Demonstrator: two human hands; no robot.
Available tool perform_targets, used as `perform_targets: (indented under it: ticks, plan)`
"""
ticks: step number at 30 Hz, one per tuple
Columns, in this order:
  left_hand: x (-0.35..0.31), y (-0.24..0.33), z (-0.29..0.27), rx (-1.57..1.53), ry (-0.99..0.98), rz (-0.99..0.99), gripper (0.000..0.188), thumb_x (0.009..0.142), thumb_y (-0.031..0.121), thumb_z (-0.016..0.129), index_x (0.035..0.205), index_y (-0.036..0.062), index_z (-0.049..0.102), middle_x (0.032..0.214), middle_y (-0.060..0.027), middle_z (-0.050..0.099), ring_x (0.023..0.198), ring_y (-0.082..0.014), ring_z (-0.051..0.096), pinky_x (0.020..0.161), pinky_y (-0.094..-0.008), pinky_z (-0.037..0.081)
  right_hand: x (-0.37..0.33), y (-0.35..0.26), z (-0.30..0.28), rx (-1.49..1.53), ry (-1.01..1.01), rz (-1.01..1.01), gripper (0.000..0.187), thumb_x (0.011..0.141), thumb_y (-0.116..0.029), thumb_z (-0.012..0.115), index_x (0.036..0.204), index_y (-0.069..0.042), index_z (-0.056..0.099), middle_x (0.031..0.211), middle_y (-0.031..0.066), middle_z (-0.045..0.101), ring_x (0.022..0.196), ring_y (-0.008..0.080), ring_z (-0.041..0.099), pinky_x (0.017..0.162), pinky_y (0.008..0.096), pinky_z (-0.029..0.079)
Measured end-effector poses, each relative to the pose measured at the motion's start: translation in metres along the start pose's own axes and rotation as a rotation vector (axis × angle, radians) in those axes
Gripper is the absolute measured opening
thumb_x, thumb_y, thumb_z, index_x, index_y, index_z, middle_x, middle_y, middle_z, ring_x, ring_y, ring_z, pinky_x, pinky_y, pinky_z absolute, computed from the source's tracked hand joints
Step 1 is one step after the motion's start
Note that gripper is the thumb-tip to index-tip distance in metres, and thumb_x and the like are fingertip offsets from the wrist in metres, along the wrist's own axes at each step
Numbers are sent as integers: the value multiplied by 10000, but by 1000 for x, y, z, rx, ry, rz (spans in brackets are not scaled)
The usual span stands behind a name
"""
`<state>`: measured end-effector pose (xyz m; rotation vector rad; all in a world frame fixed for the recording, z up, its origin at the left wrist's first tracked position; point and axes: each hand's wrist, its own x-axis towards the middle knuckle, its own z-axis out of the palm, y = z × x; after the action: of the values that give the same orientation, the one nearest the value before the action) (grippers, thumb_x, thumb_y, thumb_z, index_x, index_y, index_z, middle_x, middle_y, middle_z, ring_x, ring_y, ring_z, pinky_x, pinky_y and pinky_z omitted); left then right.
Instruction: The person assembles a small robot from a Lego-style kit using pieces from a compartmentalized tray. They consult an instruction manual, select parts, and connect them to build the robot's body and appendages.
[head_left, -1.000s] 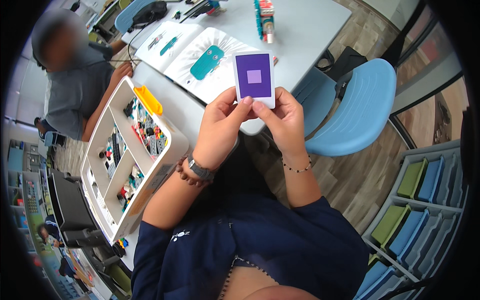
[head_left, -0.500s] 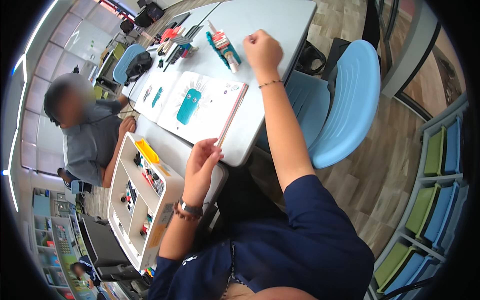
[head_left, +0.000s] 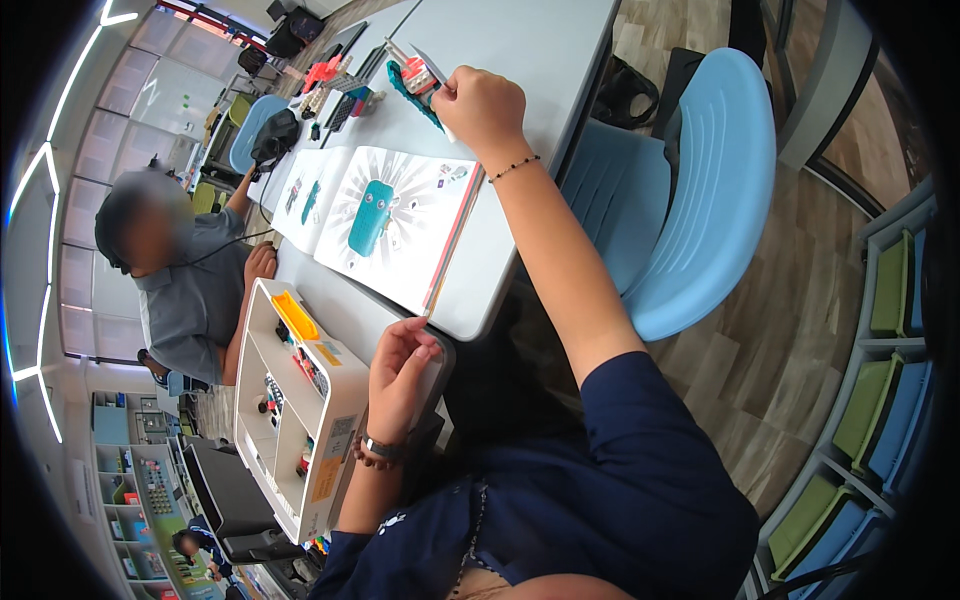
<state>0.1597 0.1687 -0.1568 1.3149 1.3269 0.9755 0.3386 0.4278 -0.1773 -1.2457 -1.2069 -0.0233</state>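
Note:
My right hand [head_left: 480,105] reaches far across the grey table [head_left: 540,50] and is shut on a thin white-edged card [head_left: 432,68], seen nearly edge-on. The card touches a teal and red brick model [head_left: 410,82]. My left hand [head_left: 398,362] rests at the table's near edge with its fingers loosely curled and nothing in them, beside the corner of a white parts tray [head_left: 335,400]. Between the hands lies an open instruction booklet [head_left: 400,215] showing a teal figure.
The tray holds an orange piece [head_left: 296,314] and several small parts. Another person [head_left: 185,285] in a grey shirt sits at the left. A light blue chair [head_left: 700,190] stands right of the table. Green and blue storage bins [head_left: 890,400] line the right side. A black bag [head_left: 275,135] lies farther along the table.
One second ago both hands held a purple card up before me. My right hand has since carried it out to the brick model, and my left hand dropped to the table's edge.

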Motion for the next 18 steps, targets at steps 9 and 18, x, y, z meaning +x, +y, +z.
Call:
perform_targets:
  ticks: [9, 18]
  plan:
    - [1, -6, -2, -63, -9, 12, 290, 834, 19, 480, 1122, -10, 470, 912, -51, 531, 847, -108, 511, 808, -251, 412, 0, 2, 0, 2, -21, 22, 97, 639, -175, 596, 595, -89, 608, 532, 58, 588, 458, 214, 559, 445, 301, 429]
    - [0, -9, -4, -107, -14, 18, 296, 833, 14, 480, 1127, -16, 460, 919, -53, 524, 851, -108, 502, 808, -248, 407, 0, 5, 0, -15, 10, 43, 108, 656, -188, 621, 601, -95, 608, 540, 46, 598, 467, 197, 571, 443, 296, 431]
